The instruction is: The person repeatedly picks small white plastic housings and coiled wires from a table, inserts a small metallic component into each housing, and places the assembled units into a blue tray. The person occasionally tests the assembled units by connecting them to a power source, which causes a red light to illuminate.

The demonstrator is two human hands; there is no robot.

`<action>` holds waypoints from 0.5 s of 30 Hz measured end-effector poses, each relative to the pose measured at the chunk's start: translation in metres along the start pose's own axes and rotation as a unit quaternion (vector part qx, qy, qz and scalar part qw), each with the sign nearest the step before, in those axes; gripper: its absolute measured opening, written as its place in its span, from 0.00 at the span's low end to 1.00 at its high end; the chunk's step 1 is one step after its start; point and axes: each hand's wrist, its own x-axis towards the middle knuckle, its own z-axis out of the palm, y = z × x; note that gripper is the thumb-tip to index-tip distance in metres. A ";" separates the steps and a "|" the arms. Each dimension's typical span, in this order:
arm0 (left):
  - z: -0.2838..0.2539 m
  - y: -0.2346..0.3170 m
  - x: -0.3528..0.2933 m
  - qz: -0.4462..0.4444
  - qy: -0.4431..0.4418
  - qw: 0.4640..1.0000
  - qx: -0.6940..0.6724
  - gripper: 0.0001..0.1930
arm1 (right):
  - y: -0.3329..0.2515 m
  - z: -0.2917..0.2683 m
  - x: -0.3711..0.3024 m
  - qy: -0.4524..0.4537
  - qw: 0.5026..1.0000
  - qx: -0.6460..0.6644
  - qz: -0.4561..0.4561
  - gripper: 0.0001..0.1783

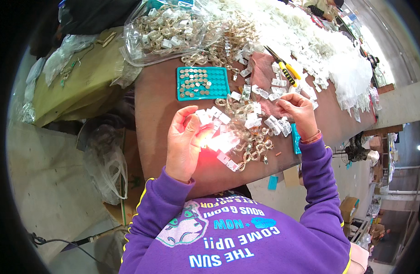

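Note:
Closed around a small white plastic case, my left hand is at the near side of the brown table. A bright light glows beside its fingers, turning them red and washing out detail there. My right hand is raised over the right side of the work, thumb and fingertips pinched together; whatever is between them is too small to name. Between the hands lies a pile of coiled clear light strings with white plastic cases. A pink cloth lies just beyond my right hand.
A teal tray holds several round coin cells. Yellow-and-black pliers lie beyond my right hand. A clear bag of light strings stands at the back, beside a large heap of white pieces. A plastic bag hangs left of the table.

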 end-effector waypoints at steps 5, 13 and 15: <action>0.001 0.002 -0.001 0.015 -0.037 0.999 0.010 0.08 | -0.030 0.043 -0.007 -0.094 0.986 0.129 0.037 0.04; 0.000 0.005 0.001 -0.037 -0.037 0.999 -0.009 0.09 | -0.059 0.105 -0.010 -0.173 0.971 -0.051 -0.159 0.05; 0.003 0.004 0.001 -0.028 -0.018 0.999 -0.005 0.09 | -0.062 0.117 -0.007 -0.170 0.926 -0.141 -0.307 0.10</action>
